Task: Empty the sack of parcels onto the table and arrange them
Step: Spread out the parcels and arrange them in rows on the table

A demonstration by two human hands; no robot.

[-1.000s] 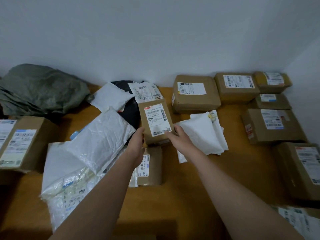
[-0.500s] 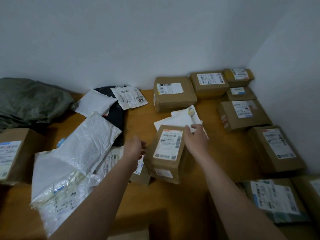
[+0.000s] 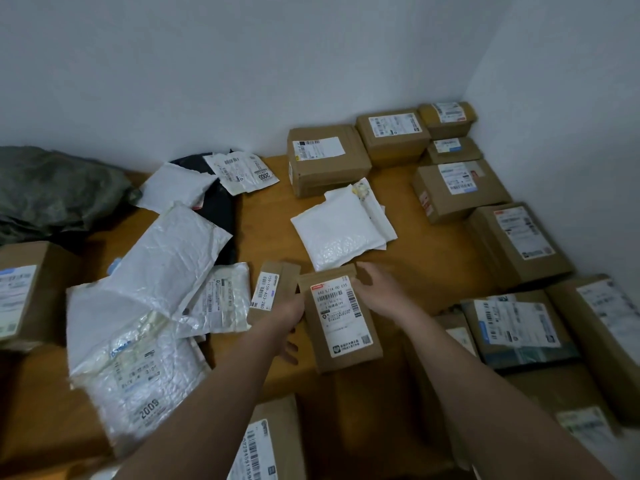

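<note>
A small brown carton (image 3: 341, 320) with a white shipping label sits between my hands above the wooden table (image 3: 426, 268), near its front middle. My left hand (image 3: 292, 322) grips the carton's left side, fingers curled under its edge. My right hand (image 3: 379, 292) holds the carton's top right corner. A slim brown parcel (image 3: 273, 291) lies just left of the carton. The crumpled grey-green sack (image 3: 52, 192) lies at the back left by the wall.
Brown cartons (image 3: 453, 188) line the right side and back right corner. White bubble mailers (image 3: 341, 230) lie mid-table, and more white mailers (image 3: 152, 282) are piled at the left over a black bag (image 3: 218, 209). Further boxes sit at the left edge (image 3: 24, 292) and front (image 3: 266, 445).
The small carton came from the back pile toward the table's front. My left hand, off it half a second ago, now grips its left side again.
</note>
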